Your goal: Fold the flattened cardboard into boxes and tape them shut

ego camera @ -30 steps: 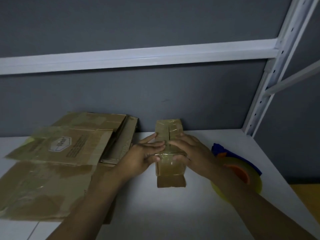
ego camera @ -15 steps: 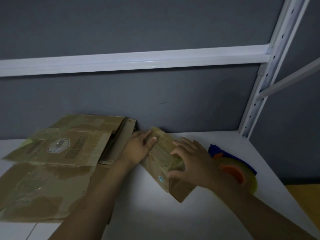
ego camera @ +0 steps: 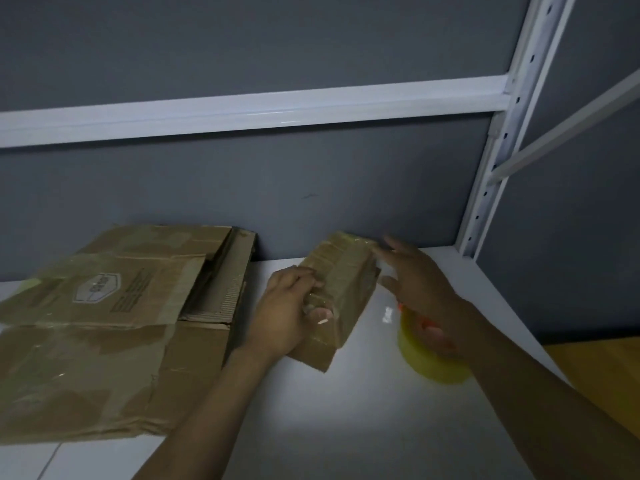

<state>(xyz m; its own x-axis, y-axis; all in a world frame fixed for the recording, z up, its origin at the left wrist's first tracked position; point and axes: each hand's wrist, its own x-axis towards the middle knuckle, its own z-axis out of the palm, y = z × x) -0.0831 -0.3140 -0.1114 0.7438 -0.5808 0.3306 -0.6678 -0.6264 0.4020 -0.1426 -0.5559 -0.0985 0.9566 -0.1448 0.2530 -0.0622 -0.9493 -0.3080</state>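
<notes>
A small taped cardboard box (ego camera: 343, 275) lies at an angle on the white shelf (ego camera: 363, 410), its far end near the grey wall. My left hand (ego camera: 289, 313) grips the box's near left side, thumb on top and fingers curled round it. My right hand (ego camera: 415, 285) hovers just right of the box with fingers spread and straight, holding nothing. A yellow tape roll (ego camera: 429, 355) with an orange core lies on the shelf under my right wrist, partly hidden. Flattened cardboard sheets (ego camera: 97, 323) are stacked on the left.
A grey wall (ego camera: 311, 188) closes the back of the shelf. A white rail (ego camera: 242, 109) runs across it and a white perforated upright (ego camera: 498, 150) stands at the right corner. The shelf's right edge drops to a yellow floor (ego camera: 595, 368).
The box has been turned from pointing left-back to pointing right-back. My left hand moved from its far end to its near side. My right hand came off the box and opened.
</notes>
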